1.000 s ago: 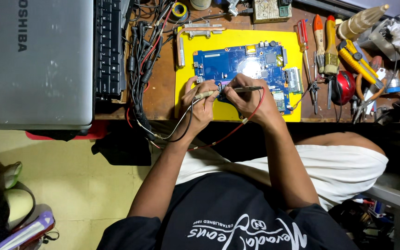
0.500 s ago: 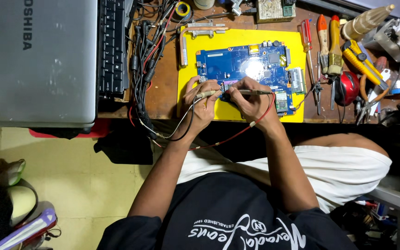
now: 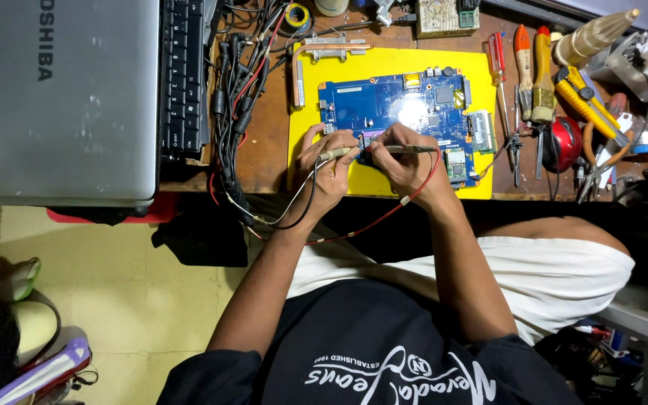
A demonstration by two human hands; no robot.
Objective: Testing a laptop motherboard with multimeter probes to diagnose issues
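At the upper left of the frame a grey closed laptop (image 3: 61, 97) lies on the counter (image 3: 264, 150), with a black keyboard (image 3: 183, 75) just beside its right edge and a tangle of black and red cables (image 3: 238, 90) to the right of that. Past the cables, at upper centre, a yellow mat (image 3: 309, 161) covers the counter and carries a blue circuit board (image 3: 399, 105), with a bright spot of light on its middle. The person's left hand (image 3: 328, 169) rests at the lower left corner of the board, its fingers pinching a slim probe (image 3: 339, 152) whose tip points right toward the board's lower edge; a black lead (image 3: 310, 202) runs down from it. Just to the right, the right hand (image 3: 410, 161) sits over the board's lower edge, its fingers pinching a second probe (image 3: 406, 149) that points left, so the two tips nearly meet on the board. A red lead (image 3: 384, 216) loops from this probe below the wrist. Further right, beside the mat, a red-handled screwdriver (image 3: 496, 56), an orange-handled tool (image 3: 523, 52) and a brush (image 3: 542, 75) lie side by side, then a round red object (image 3: 564, 142) and yellow-handled pliers (image 3: 583, 94). At the upper right corner stands a pale cone-shaped spool (image 3: 594, 34).
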